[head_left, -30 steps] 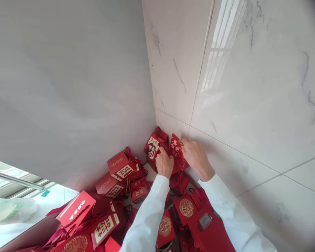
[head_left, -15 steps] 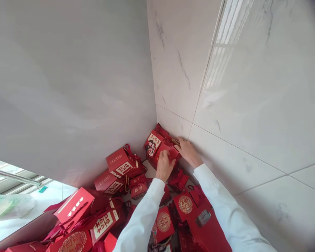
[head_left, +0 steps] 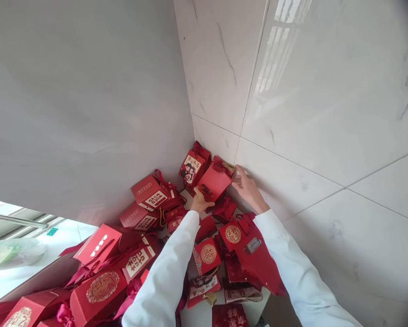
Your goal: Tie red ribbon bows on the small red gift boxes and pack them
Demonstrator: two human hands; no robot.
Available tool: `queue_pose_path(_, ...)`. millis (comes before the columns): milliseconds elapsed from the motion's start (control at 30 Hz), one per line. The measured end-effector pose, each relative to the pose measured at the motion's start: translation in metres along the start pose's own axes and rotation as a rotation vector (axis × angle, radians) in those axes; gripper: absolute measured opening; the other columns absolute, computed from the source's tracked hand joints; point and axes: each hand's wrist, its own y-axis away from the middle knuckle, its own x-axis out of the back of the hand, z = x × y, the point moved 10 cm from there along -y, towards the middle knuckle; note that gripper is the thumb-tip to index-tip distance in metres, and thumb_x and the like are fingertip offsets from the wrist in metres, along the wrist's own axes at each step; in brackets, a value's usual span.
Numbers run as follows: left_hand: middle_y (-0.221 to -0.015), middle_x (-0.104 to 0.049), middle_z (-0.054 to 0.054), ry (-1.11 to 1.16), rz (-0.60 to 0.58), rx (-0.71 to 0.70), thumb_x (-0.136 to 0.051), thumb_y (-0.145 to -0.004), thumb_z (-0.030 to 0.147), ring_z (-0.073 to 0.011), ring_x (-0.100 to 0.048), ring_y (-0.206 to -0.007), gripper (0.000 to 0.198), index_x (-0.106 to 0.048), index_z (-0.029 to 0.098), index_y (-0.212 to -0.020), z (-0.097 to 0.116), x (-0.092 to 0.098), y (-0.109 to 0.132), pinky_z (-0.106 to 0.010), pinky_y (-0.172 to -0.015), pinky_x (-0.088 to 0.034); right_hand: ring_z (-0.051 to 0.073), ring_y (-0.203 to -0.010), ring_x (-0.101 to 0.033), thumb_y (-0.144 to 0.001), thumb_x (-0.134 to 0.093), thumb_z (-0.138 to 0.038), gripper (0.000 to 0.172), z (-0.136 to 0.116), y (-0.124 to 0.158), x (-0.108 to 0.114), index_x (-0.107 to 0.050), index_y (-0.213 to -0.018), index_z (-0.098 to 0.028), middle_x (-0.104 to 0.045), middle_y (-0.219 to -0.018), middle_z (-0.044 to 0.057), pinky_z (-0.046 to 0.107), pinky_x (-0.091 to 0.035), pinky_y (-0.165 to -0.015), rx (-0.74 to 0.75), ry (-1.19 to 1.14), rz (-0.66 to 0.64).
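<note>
Okay, on my feed the red gift box [head_left: 214,182] sits at 12 o'clock, long axis toward 2. Left hand [head_left: 200,201] seems to pinch its lower corner; right hand [head_left: 249,189] is open, apart, just beside it.

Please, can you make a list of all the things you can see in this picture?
Tilted box: 1, red, between the hands
Box with cartoon couple: 1, red, by the wall corner
Boxes with gold round seal: about 4, red, in the pile
Other gift boxes and bags: many, red, piled below the walls
Wall tiles: many, white with grey veins, right
Wall panel: 1, pale grey, left
Metal rail: 1, silver, far left
Plastic bag: 1, translucent, far left
Left hand: 1, at the tilted box's lower corner
Right hand: 1, open, beside its upper corner
Sleeves: 2, white, on both arms
</note>
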Motion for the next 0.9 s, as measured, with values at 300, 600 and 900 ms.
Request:
queue_pose_path(300,-0.106,-0.062,-0.007,-0.291,-0.255,-0.039,-0.062,-0.083,0.031,-0.0195,-0.060,-0.098,0.031,-0.057,0.013,-0.107,-0.041,-0.021,0.052,-0.039,-0.087,-0.048,0.020,-0.095,-0.060,-0.087,-0.061,-0.031,0.026,0.020,0.052,-0.092,-0.059,-0.106,-0.014,-0.061,-0.108,0.006,0.040,-0.049,-0.083,-0.005,0.204,-0.263)
queue_pose_path(600,-0.105,-0.062,-0.007,-0.493,-0.109,0.079,-0.052,-0.090,0.033,-0.0187,-0.061,-0.095,0.028,-0.057,0.014,-0.111,-0.052,0.007,0.095,-0.041,-0.086,-0.049,0.022,-0.099,-0.057,-0.086,-0.060,-0.033,0.035,0.020,0.052,-0.114,-0.054,-0.116,-0.015,-0.057,-0.113,0.008,0.042,-0.047,-0.084,0.010,0.401,-0.216)
queue_pose_path(900,-0.086,-0.071,-0.011,-0.536,0.085,0.119,-0.047,-0.086,0.018,-0.0260,-0.067,-0.086,0.021,-0.062,0.020,-0.101,-0.046,0.076,0.144,-0.028,-0.067,-0.045,0.032,-0.103,-0.051,-0.068,-0.067,-0.027,0.066,0.022,0.078,-0.025,-0.038,-0.125,-0.013,-0.054,-0.110,0.016,0.041,-0.039,-0.085,-0.062,0.421,-0.007)
